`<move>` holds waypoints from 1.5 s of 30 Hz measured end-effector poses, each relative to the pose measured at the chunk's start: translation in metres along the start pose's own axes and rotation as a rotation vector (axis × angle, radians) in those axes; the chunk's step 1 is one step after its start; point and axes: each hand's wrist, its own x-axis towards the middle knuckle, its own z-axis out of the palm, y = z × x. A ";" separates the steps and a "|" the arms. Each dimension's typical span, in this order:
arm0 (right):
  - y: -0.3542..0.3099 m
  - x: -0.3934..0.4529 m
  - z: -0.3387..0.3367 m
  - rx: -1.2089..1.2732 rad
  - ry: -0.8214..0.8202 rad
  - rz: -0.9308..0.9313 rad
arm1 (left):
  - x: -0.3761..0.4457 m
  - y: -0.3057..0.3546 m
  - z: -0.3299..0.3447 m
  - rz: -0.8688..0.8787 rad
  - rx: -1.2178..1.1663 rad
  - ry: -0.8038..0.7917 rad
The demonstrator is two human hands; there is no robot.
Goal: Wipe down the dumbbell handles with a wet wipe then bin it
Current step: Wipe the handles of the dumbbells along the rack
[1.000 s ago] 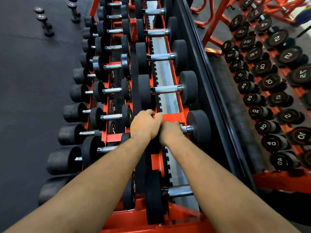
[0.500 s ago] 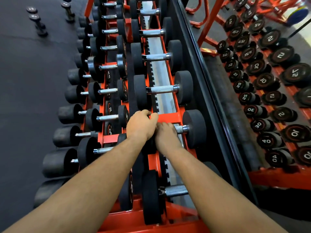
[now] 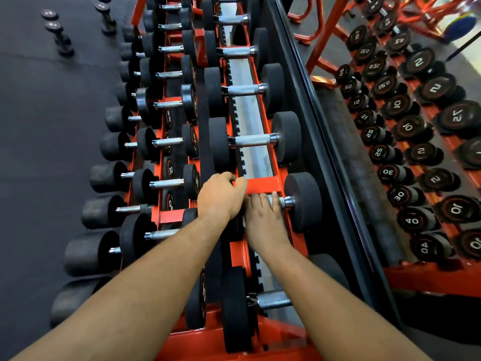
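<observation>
My left grip (image 3: 218, 198) is grasping the dumbbell's head; my right grip (image 3: 263, 217) is lying flat, released, on its handle (image 3: 282, 201), top rack (image 3: 263, 185) edge

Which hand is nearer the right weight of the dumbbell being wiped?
Right. The right hand lies on the handle just beside that weight; the left hand sits further left, by the orange crossbar.

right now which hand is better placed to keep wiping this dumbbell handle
Right. The right hand already lies over the handle of the dumbbell, while the left hand grips the orange crossbar beside it.
</observation>
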 end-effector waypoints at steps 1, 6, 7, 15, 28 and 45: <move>0.002 -0.005 0.008 -0.033 0.051 0.016 | 0.000 -0.001 0.001 -0.004 0.001 -0.002; 0.014 0.044 -0.017 0.132 -0.237 0.030 | -0.003 0.003 -0.002 0.007 0.005 -0.010; 0.017 0.047 -0.020 0.160 -0.275 0.003 | -0.003 0.003 -0.002 0.007 0.005 -0.009; 0.033 -0.001 -0.007 -0.107 -0.020 0.045 | -0.005 0.005 -0.003 0.002 -0.001 -0.010; 0.017 -0.041 -0.018 0.017 -0.102 0.237 | -0.010 0.011 -0.012 0.024 0.007 -0.011; 0.003 -0.006 -0.025 2.390 0.438 1.347 | -0.017 0.020 -0.012 0.022 0.070 -0.025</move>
